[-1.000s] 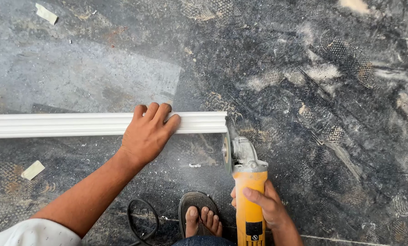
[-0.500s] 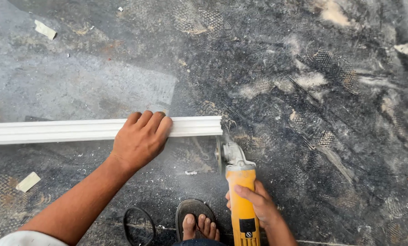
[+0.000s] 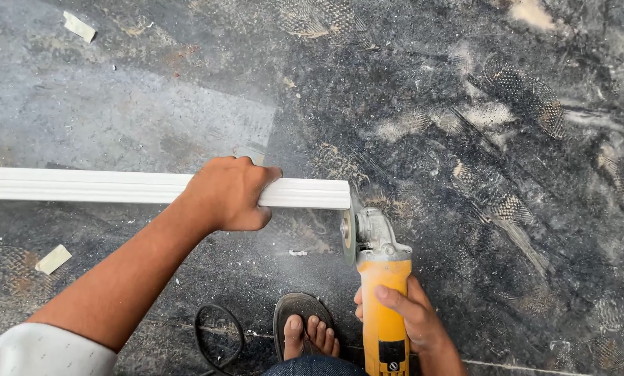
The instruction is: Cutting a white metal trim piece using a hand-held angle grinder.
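The fingers (image 3: pixel 266 174) of the left hand (image 3: pixel 228 193) curl over the long white moulding strip (image 3: pixel 82 186), pressing it flat on the dusty floor (image 3: pixel 465 104); the right hand (image 3: pixel 413 317) wraps tight round the yellow grinder (image 3: pixel 381 299), its disc (image 3: pixel 349 233) right at the strip's end; the cutting looks under way; the next bit needs a firm hold and a straight, slow push, toes (image 3: pixel 312 331) kept clear.

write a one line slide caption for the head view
Left hand pins a white moulding strip to the dusty stone floor while the right hand holds a yellow angle grinder at its end.
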